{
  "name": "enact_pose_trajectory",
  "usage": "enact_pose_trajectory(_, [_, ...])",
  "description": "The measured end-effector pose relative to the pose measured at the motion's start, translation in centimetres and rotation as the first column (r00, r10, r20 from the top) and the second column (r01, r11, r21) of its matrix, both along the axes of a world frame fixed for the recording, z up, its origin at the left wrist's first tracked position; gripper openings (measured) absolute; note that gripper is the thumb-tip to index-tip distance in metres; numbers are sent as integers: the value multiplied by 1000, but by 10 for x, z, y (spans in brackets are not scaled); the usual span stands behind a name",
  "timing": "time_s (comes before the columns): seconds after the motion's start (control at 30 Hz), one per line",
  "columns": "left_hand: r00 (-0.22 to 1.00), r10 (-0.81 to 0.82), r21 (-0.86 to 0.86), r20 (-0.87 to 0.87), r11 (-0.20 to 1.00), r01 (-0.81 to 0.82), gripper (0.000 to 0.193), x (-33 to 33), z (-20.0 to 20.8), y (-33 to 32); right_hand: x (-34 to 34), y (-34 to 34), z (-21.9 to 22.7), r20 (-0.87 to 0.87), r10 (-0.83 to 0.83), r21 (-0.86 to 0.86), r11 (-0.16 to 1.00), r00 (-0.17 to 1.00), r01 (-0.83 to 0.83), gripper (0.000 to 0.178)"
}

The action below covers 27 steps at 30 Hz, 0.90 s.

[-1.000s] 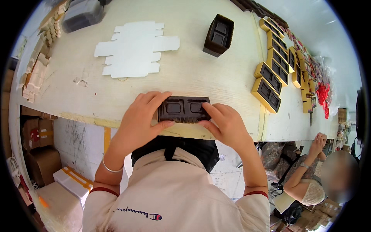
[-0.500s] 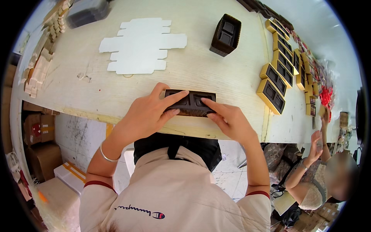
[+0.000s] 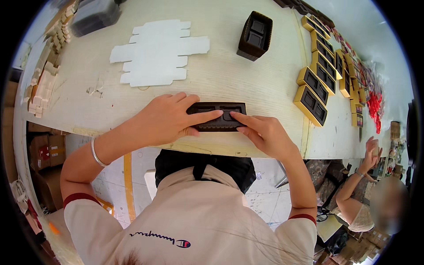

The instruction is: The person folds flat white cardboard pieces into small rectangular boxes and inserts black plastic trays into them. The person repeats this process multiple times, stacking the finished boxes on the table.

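Note:
A dark brown plastic tray insert (image 3: 218,117) with two hollows lies near the front edge of the pale wooden table (image 3: 247,75). My left hand (image 3: 170,119) grips its left end, fingers laid over the top. My right hand (image 3: 263,132) holds its right end, with the fingertips pressing onto the middle of the tray. Both hands rest low on the tabletop.
A flat white die-cut cardboard blank (image 3: 159,53) lies further back. A stack of dark tray inserts (image 3: 255,35) stands at the back right. Rows of gold boxes with dark inserts (image 3: 318,84) line the right side. Small cardboard pieces (image 3: 42,84) are piled at left. Another person (image 3: 371,194) sits at lower right.
The view has shifted slightly. My hands have slid the tray a little to the right, and my fingers now lie flatter across its top.

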<state>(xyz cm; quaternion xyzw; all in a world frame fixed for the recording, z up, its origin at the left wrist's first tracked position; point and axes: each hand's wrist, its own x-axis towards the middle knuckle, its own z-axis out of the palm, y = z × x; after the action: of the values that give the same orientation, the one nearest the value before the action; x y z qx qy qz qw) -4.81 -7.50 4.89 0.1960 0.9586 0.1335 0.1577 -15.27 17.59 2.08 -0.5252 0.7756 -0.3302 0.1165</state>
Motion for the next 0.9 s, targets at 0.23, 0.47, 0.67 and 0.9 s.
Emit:
enact_pose_trajectory(0.23, [945, 11, 166, -327, 985, 46, 60, 19, -34, 2, 20, 1, 3, -381, 33, 249, 966, 924, 68, 52])
enact_pose_trajectory(0.47, [955, -42, 283, -292, 951, 128, 64, 10, -35, 13, 24, 2, -5, -348, -43, 38, 998, 936, 59, 54])
enact_pose_trajectory(0.67, [794, 436, 93, -424, 893, -441, 72, 2, -19, -50, -13, 89, -7, -506, -263, 37, 945, 821, 326, 44])
enact_pose_trajectory(0.9, [811, 441, 133, -383, 896, -425, 42, 4, -36, -94, -67, 127, -12, -593, -500, -28, 796, 631, 604, 39])
